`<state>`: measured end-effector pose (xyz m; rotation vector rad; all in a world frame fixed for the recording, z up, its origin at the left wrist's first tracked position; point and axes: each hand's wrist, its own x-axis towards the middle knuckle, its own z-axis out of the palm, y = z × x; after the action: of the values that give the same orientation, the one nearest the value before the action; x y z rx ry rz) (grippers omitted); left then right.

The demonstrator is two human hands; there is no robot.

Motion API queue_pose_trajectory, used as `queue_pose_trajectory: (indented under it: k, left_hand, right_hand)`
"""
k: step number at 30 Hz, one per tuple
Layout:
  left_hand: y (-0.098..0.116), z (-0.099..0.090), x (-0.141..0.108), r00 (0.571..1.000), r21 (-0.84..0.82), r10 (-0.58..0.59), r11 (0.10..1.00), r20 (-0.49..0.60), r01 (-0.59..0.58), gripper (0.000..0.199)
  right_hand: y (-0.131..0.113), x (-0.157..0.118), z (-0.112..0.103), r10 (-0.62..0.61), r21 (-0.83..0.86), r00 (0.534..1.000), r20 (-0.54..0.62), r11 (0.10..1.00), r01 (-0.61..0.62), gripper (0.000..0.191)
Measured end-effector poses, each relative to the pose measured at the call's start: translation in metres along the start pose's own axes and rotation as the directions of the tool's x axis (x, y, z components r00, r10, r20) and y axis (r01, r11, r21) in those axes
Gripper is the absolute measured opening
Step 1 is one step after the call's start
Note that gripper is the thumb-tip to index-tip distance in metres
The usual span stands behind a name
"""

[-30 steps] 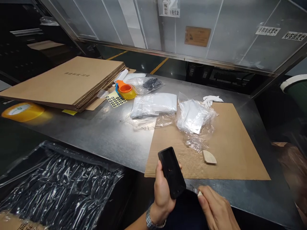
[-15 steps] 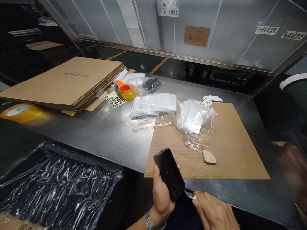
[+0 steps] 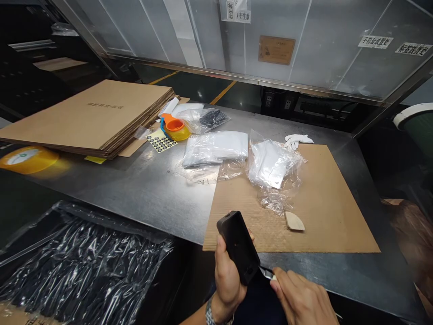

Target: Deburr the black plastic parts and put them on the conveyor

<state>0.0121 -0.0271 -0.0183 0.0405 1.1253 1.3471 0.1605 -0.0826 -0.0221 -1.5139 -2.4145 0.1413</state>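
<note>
My left hand point(image 3: 228, 275), with a metal watch at its wrist, is wrapped round a black rectangular case point(image 3: 239, 247), held tilted in front of the table edge. My right hand point(image 3: 301, 293) is closed on a small knife point(image 3: 267, 273); its blade meets the lower right corner of the case. Much of the knife's handle is hidden by the fingers. Beyond the hands, a beige wedge-shaped piece point(image 3: 294, 221) lies on a flat cardboard sheet point(image 3: 324, 194).
Clear bags with white contents point(image 3: 216, 146) point(image 3: 270, 162) and a white glove point(image 3: 298, 140) lie farther back. Stacked cardboard point(image 3: 94, 113), an orange tape dispenser point(image 3: 176, 127) and a sticker sheet point(image 3: 161, 141) are left. A bin of black wrapped items point(image 3: 88, 266) stands lower left.
The camera view has shifted very slightly. Both hands keep nearly the same pose, with the case tilted a little differently and the blade still at its corner.
</note>
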Motion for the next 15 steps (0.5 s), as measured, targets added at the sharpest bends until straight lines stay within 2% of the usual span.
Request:
queue_pose_trajectory:
  k: [5,8,11,15]
  left_hand:
    - [0.0018,0.0028,-0.0002,0.999,0.040,0.050,0.998,0.000,-0.050,0.054]
    - [0.0034,0.0039,0.0009,0.998,0.063,0.059,0.996,0.022,-0.061,0.051]
    - [0.0044,0.0042,0.0022,0.999,0.078,0.023,0.997,0.033,-0.025,0.052]
    - [0.0048,0.0037,0.0035,0.997,0.088,-0.068,0.994,0.025,0.066,0.056]
  right_hand:
    - [0.0010,-0.0003,0.0049,-0.016,-0.040,0.999,-0.040,0.999,0.014,0.030]
    - [0.0009,0.0015,0.0022,-0.006,0.046,1.000,-0.020,0.999,0.007,0.028]
    - [0.0015,0.0034,-0.0021,0.040,0.162,0.999,0.017,0.986,-0.042,0.028]
    - [0.0039,0.0033,-0.0010,0.038,0.107,0.999,0.009,0.994,-0.039,0.032]
